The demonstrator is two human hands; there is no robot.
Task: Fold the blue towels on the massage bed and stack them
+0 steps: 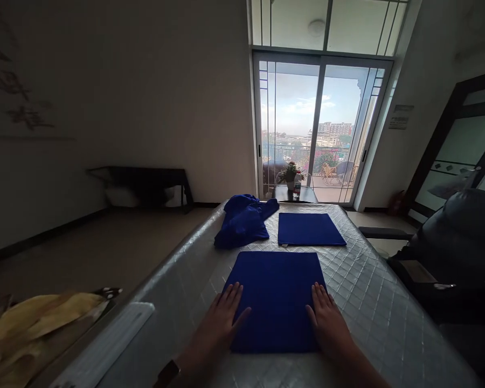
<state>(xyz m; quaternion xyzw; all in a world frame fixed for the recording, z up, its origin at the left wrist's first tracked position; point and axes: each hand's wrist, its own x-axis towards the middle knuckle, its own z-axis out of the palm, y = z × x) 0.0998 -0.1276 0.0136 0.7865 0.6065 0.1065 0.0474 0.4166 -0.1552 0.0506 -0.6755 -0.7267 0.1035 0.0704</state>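
Observation:
A flat square of blue fabric (278, 302), like a cushion cover, lies in front of me on a quilted silvery mattress (372, 302). My left hand (222, 315) rests on its left edge with the fingers stretched out. On the opposite edge lies my right hand (327, 312), also flat, fingers extended. Farther back and to the right is a second flat blue fabric square (311, 229), with a small white tag at its near edge. A crumpled heap of blue cloth (244, 221) sits beside it on the left.
Along the mattress's left side lies a long white object (107, 345), with yellowish cloth (44, 323) beyond it. A dark armchair (456, 253) stands close on the right. Past the far end, a small table (283, 194) holds a plant and a bottle before the sliding glass door (319, 129).

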